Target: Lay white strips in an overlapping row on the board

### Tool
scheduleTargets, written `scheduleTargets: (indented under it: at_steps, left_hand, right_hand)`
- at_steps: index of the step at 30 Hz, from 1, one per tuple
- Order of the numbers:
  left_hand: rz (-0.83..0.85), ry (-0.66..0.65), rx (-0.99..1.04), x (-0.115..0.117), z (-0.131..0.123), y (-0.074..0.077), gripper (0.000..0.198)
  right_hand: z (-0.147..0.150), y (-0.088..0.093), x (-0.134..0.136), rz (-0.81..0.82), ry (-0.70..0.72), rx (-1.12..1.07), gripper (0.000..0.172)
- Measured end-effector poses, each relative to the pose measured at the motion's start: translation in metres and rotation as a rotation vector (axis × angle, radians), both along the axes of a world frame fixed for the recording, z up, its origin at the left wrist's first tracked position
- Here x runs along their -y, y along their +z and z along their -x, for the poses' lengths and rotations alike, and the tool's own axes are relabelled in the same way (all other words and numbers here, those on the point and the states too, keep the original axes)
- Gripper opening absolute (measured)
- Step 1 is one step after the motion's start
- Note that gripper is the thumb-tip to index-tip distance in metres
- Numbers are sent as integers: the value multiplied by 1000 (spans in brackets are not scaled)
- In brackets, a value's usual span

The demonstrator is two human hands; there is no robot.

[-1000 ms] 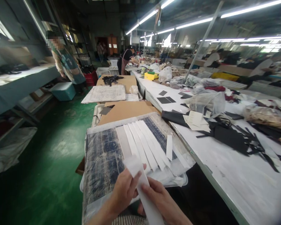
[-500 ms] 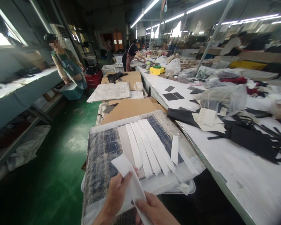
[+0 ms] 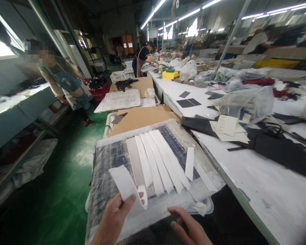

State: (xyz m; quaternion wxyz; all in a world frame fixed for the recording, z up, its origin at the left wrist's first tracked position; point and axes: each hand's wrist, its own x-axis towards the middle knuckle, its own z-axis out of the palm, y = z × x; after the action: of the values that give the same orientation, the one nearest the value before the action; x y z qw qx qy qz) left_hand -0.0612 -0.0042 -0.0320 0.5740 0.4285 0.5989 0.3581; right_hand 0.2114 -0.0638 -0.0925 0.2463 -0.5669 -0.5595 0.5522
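Note:
My left hand [image 3: 114,217] pinches a white strip [image 3: 126,185] between thumb and fingers, holding it over the near left part of a plastic-covered board [image 3: 107,163]. Its lower end curls by my fingertips. My right hand [image 3: 190,229] is at the bottom edge, fingers apart and holding nothing, just off the board's near side. Several white strips [image 3: 158,160] lie side by side across the middle of the board. One shorter strip [image 3: 189,163] lies apart to their right.
A long white table [image 3: 257,183] runs along the right, with black pieces [image 3: 277,146], paper cards [image 3: 226,127] and plastic bags [image 3: 244,102] on it. Cardboard sheets [image 3: 140,117] lie beyond the board. A person in an apron [image 3: 66,86] stands on the green floor at left; another person [image 3: 141,61] works further back.
My right hand has let go of the white strip and dropped away to the right. My left hand has carried the strip leftward over the board. The person at left has stepped closer.

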Motion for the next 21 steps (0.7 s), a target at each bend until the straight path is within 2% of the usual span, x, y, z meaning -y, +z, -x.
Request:
scheduleTargets:
  at_steps: [3,5,6,9,12,15,18,21]
  left_hand:
    - [19,-62,73,17,-23,0,45]
    - [-12,-88,59,21,-32,-2,42]
    - [-10,-91,63,21,-34,-4,43]
    - [133,-90,182,9,-36,-19,51]
    - [272,-68,329,-14,-32,-37,51]
    - [236,-26,362,-42,-23,-47,40]
    - [141,-8,285,-72,-11,-56,28]
    - [140,-36,264,-102,5,-77,26]
  right_hand:
    - [19,36,-18,0,48,-192,60]
    - [40,45,-26,29,127,-423,60]
    - [51,43,-29,51,131,-521,56]
    - [80,19,-32,160,19,-658,52]
    - [98,-8,-36,300,-107,-656,57]
    - [106,-22,-49,374,-160,-580,60]
    - [115,-32,-69,441,-178,-507,63]
    - [129,-44,-93,530,-203,-443,55]
